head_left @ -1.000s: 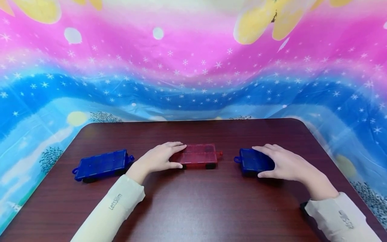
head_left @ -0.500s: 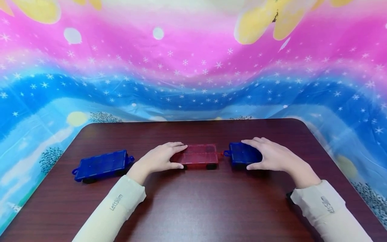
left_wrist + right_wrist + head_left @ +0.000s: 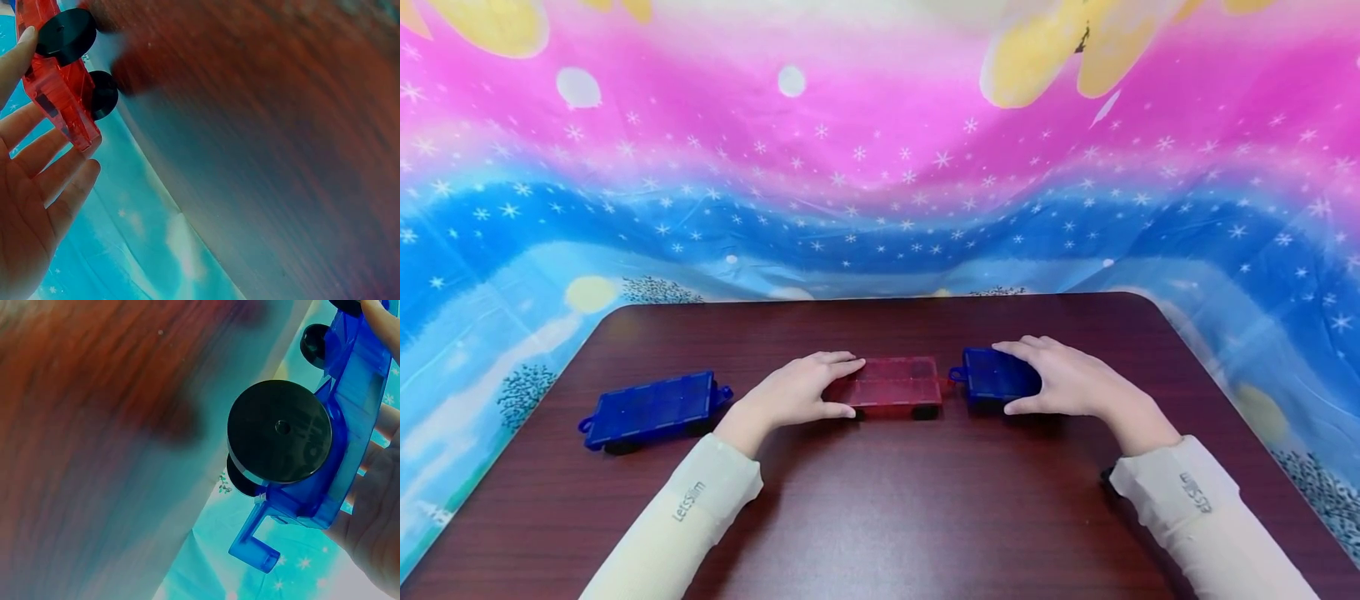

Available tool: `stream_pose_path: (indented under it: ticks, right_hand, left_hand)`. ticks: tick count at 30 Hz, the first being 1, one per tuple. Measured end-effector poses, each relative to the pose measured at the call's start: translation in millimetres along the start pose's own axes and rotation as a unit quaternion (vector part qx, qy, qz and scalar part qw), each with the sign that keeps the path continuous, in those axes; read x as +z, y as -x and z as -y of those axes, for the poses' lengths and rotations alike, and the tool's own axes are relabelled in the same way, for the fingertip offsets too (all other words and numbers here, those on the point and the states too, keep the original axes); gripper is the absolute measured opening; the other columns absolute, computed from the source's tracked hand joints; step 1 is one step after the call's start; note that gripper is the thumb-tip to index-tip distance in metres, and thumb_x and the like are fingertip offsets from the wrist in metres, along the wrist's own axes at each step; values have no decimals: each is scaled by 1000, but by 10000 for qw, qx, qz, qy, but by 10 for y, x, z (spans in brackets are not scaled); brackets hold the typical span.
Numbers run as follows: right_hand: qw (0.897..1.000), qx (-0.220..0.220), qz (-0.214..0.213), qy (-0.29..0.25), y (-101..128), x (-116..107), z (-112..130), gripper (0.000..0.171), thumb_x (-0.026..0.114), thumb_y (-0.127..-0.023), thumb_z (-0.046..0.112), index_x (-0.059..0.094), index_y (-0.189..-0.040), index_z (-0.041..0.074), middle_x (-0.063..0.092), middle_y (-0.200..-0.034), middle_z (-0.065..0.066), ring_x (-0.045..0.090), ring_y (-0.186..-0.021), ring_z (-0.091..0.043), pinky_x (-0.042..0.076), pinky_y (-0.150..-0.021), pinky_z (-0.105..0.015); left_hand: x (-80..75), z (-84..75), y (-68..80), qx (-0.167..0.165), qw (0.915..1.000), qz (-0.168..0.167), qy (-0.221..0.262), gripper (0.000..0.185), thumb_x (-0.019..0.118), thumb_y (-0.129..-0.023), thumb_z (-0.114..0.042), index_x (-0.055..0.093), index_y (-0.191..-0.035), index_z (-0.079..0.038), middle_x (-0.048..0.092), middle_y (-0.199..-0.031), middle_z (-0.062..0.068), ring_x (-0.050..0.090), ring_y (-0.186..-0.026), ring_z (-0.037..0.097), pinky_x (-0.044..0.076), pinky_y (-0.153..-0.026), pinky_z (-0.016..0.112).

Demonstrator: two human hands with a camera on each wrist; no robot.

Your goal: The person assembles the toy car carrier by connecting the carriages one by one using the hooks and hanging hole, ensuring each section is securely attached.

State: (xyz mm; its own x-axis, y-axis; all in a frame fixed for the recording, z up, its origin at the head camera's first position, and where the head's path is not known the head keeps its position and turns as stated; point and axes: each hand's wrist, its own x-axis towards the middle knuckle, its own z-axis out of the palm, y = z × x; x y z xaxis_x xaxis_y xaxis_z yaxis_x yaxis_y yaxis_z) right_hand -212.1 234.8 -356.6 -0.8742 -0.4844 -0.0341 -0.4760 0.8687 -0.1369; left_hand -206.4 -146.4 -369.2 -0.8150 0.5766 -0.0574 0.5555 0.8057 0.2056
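My left hand grips the left end of a see-through red toy wagon at the table's middle, thumb on the near side and fingers on the far side. Black wheels show under it in the left wrist view. My right hand holds a blue toy wagon by its right part, which the hand hides. The blue wagon's ring overlaps the red wagon's right-end peg in the head view. In the right wrist view a blue peg sticks out from the blue wagon's other end.
A second blue toy wagon, with a ring at its left end and a peg at its right, stands at an angle on the left of the dark wooden table. A printed cloth hangs behind the table.
My right hand has brought the blue wagon leftward and slightly away from me, up to the red wagon's end. The red wagon has barely shifted, and the left hand keeps its grip.
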Motion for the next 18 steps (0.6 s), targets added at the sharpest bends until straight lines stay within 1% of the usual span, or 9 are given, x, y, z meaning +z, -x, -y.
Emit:
stream_pose_path:
  ticks: [7, 13, 18]
  right_hand:
    - [10000, 48, 73, -27, -32, 36, 2, 89, 71, -67, 62, 38, -141, 26, 49, -132, -13, 48, -116, -30, 46, -87, -55]
    - [9999, -60, 85, -45, -51, 58, 18, 89, 71, -66, 62, 38, -141, 26, 51, -129, -10, 50, -113, -28, 47, -87, -53]
    - [9999, -42, 136, -29, -46, 75, 11, 90, 71, -66, 63, 38, -141, 26, 50, -132, -12, 49, -116, -30, 46, -88, -54]
  left_hand:
    - [5, 17, -3, 57, 10000, -47, -4, 74, 66, -79, -52, 40, -141, -22, 40, -145, 5, 39, -132, 22, 36, -106, 41]
    - [21, 40, -3, 87, 9999, -57, -17, 74, 66, -79, -52, 40, -141, -22, 40, -145, 5, 38, -133, 22, 36, -106, 41]
    - [20, 37, 1, 136, 9999, -50, -79, 74, 65, -80, -52, 39, -142, -21, 39, -145, 5, 38, -133, 22, 36, -105, 42]
